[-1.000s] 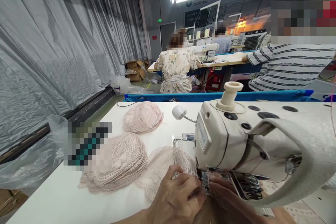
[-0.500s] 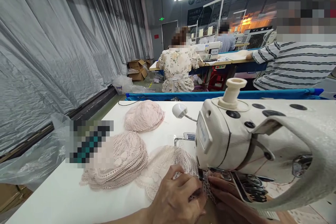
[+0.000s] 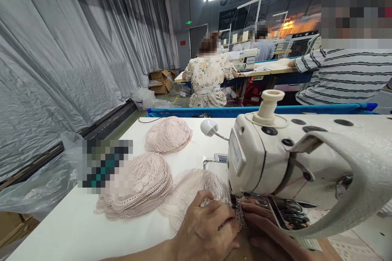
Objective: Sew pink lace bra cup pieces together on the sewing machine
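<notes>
My left hand (image 3: pixel 208 228) is closed, its curled fingers pressing a pale pink lace piece (image 3: pixel 186 197) beside the needle area of a white sewing machine (image 3: pixel 254 155). The lace fans out on the table to the left of that hand. Partly hidden under the machine head and its looped arm, my right hand (image 3: pixel 266 228) has its fingers together against the lace edge on the other side of the needle. The needle and presser foot are mostly covered by the machine head and my fingers.
A thick stack of lace pieces (image 3: pixel 141 187) lies left on the white table (image 3: pixel 70 228), with another lace bundle (image 3: pixel 168 133) behind it. A small white lamp (image 3: pixel 210 128) stands by the machine head. Beyond a blue cloth edge (image 3: pixel 183 112), several people sit at other machines.
Both hands keep nearly the same place at the lace; the left hand's fingers have shifted very slightly. The machine appears slightly further left and higher in the view.
</notes>
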